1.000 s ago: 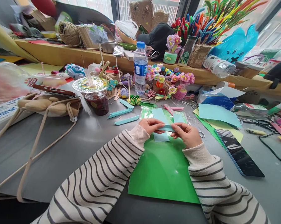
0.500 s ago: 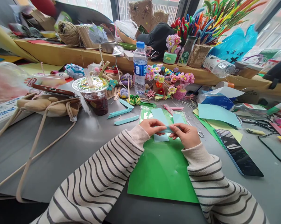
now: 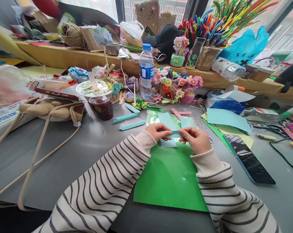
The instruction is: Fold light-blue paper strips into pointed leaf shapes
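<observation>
Both hands pinch a narrow folded strip of light blue paper [image 3: 176, 133] just above a glossy green sheet [image 3: 169, 178] on the grey table. My left hand [image 3: 158, 131] grips its left end with thumb and fingers. My right hand [image 3: 196, 139] holds its right end. A flat piece of light blue paper [image 3: 168, 143] lies under the strip, and two more light blue pieces [image 3: 166, 119] lie just beyond the hands. Striped sleeves cover both arms.
Folded blue strips [image 3: 132, 125] lie left of the hands. An iced drink cup [image 3: 99, 98], a water bottle [image 3: 146, 71] and small pipe-cleaner flowers [image 3: 178, 84] stand behind. A phone [image 3: 249, 159] and coloured paper sheets [image 3: 228, 120] lie to the right, a beige bag [image 3: 51, 110] to the left.
My hands have shifted only slightly while working the strip; the fingers have re-pinched along it. Nothing else on the table has moved.
</observation>
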{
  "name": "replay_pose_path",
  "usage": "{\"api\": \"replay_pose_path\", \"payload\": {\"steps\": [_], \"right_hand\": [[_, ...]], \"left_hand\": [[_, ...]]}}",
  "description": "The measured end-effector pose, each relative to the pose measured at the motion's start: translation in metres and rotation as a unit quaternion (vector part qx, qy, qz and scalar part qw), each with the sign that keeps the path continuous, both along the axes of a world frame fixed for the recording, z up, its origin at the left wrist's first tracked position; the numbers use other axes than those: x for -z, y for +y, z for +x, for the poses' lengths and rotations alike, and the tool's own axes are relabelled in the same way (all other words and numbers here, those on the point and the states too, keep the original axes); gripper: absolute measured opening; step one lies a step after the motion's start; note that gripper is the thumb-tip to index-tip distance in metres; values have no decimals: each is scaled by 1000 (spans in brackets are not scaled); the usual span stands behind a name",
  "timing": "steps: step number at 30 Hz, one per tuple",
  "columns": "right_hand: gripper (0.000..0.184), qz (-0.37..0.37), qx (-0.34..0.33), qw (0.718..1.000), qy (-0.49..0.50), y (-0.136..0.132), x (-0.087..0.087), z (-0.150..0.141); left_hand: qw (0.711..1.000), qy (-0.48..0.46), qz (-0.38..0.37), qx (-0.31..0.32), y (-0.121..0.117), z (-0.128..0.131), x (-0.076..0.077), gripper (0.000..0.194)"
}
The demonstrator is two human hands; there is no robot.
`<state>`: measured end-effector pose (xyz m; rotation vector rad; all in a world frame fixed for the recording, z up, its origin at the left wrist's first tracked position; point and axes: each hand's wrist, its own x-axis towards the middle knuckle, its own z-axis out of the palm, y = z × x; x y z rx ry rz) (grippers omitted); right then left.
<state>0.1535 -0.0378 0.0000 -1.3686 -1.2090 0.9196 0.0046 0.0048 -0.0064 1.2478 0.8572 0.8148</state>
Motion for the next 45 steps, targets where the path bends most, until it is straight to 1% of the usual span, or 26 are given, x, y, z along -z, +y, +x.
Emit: {"api": "replay_pose_path", "payload": {"steps": [7, 9, 11, 14, 16, 19, 24, 28, 30, 35, 37, 40, 42, 45], "right_hand": [[19, 37, 26, 997, -60, -1, 0, -2], [21, 42, 12, 995, -92, 0, 2, -1], [20, 65, -7, 986, -156, 0, 2, 0], [15, 117, -23, 959, -258, -1, 0, 0], [13, 136, -29, 947, -291, -2, -2, -1], [13, 153, -21, 937, -315, -3, -4, -2], [13, 167, -2, 930, -328, -1, -2, -1], [14, 157, 7, 932, -327, -1, -2, 0], [15, 151, 10, 934, -323, -1, -1, 0], [16, 139, 22, 938, -316, 0, -1, 0], [17, 135, 21, 940, -312, 0, -1, -1], [19, 128, 29, 945, -301, 0, -1, 0], [20, 124, 39, 948, -291, 0, 0, 0], [20, 119, 48, 952, -279, 1, 2, 1]], "left_hand": [[999, 5, 32, 5, -2, -2, -1, 21], [999, 11, 44, 4, -3, -1, 0, 21], [998, 24, 58, 1, -3, -1, 1, 20], [996, 45, 81, 1, -5, 1, 1, 21], [994, 53, 93, 5, -6, 1, 1, 22], [993, 56, 108, 10, -5, -1, 1, 22], [987, 92, 132, 8, -1, -2, -1, 20], [985, 118, 123, -29, 1, -2, -1, 21], [985, 118, 115, -43, 1, -2, 0, 21], [987, 105, 115, -28, 2, -2, 2, 15], [990, 98, 101, -31, 1, -2, 1, 14], [991, 99, 72, -56, 1, -2, -1, 20], [990, 101, 67, -71, 1, -3, -2, 24], [990, 94, 78, -64, 1, -5, -2, 22]]}}
